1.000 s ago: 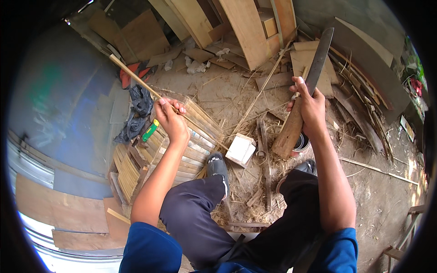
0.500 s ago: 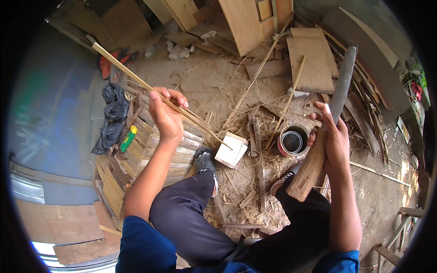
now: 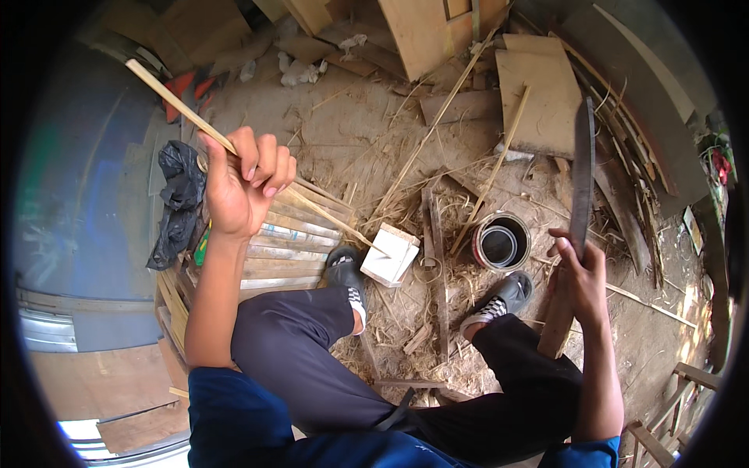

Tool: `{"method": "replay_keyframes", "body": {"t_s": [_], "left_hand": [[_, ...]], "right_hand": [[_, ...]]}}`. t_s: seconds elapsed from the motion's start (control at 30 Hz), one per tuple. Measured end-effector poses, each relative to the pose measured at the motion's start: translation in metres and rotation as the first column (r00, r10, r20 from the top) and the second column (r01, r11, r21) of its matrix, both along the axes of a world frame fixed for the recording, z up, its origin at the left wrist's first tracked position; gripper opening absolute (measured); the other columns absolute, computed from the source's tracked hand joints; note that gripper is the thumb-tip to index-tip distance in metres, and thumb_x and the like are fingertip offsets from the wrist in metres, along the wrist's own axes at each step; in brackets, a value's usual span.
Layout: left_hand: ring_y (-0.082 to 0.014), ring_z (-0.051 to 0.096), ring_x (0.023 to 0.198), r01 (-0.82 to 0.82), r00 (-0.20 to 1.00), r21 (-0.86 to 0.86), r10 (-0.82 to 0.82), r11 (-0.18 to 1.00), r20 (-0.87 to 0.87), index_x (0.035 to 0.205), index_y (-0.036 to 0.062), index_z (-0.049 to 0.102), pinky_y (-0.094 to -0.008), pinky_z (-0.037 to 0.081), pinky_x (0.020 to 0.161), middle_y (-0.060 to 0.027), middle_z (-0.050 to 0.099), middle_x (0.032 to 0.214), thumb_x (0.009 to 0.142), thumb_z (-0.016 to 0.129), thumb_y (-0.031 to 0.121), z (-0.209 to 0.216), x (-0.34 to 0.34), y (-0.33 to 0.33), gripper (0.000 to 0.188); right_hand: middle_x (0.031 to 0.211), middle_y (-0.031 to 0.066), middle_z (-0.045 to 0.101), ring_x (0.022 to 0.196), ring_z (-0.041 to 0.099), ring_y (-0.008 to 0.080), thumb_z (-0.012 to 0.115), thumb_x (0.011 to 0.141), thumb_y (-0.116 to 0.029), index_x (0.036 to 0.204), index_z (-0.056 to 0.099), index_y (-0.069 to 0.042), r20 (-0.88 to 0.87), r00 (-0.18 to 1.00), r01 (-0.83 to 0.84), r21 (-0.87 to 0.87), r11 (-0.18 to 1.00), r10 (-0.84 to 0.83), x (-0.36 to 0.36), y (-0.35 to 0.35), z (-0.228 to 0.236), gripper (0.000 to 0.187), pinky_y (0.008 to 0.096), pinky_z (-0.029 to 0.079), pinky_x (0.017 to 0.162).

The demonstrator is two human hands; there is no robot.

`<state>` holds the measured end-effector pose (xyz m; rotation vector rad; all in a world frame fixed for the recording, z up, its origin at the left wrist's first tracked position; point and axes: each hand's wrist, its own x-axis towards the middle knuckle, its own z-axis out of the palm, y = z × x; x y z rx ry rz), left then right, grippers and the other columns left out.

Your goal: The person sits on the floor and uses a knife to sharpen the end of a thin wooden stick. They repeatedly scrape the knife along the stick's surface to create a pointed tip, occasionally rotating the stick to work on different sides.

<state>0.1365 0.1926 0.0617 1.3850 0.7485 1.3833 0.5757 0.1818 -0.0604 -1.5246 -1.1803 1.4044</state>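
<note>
My left hand (image 3: 243,187) is closed on a long thin wooden strip (image 3: 175,100), which slants down to the right. Its lower tip meets the top of a white-faced block (image 3: 399,249) on the ground by my left shoe. On the right, a machete (image 3: 583,168) with a dark blade and thick wooden handle is gripped in my right hand (image 3: 583,277). The blade points up and away from me, nearly upright in view, while the handle's end hangs over my right leg. Strip and blade are well apart.
A round open can (image 3: 500,242) stands near my right shoe (image 3: 499,300). Wood shavings litter the ground. At left lie a slatted wooden stack (image 3: 292,253) and a black plastic bag (image 3: 181,175). Boards (image 3: 538,93) and long strips lie at the far right.
My left hand has moved left and its fingers have curled more around the strip. My right hand is a little lower, and the machete has turned more upright, its blade showing narrower.
</note>
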Motion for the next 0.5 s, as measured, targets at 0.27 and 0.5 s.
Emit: {"method": "replay_keyframes", "body": {"t_s": [0.27, 0.5], "left_hand": [[-0.011, 0.018, 0.052, -0.054, 0.993, -0.016, 0.055, 0.998, 0.108, 0.069, 0.0146, 0.03, -0.0293, 0.021, 0.056, 0.0031, 0.023, 0.057, 0.104, 0.029, 0.067, -0.003, 0.0, -0.036, 0.063], [-0.0122, 0.012, 0.053, -0.147, 0.973, -0.022, 0.149, 0.989, 0.176, 0.068, 0.0133, 0.025, -0.0321, 0.016, 0.053, 0.0028, 0.018, 0.056, 0.095, 0.023, 0.081, -0.016, -0.019, -0.071, 0.073]], "right_hand": [[0.079, 0.0024, 0.061, 0.048, 0.058, 0.0105, 0.058, 0.106, -0.025, 0.127, 0.063, 0.0, 0.056, 0.984, -0.173, 0.049, 0.984, 0.17, 0.0, -0.018, 0.012, 0.034, 0.0256, 0.047, 0.043], [0.076, 0.0065, 0.063, 0.047, 0.059, 0.0132, 0.057, 0.106, -0.024, 0.141, 0.051, -0.002, 0.033, 0.999, -0.039, 0.088, 0.995, 0.036, -0.057, -0.056, 0.037, 0.042, 0.0277, 0.048, 0.041]]}}
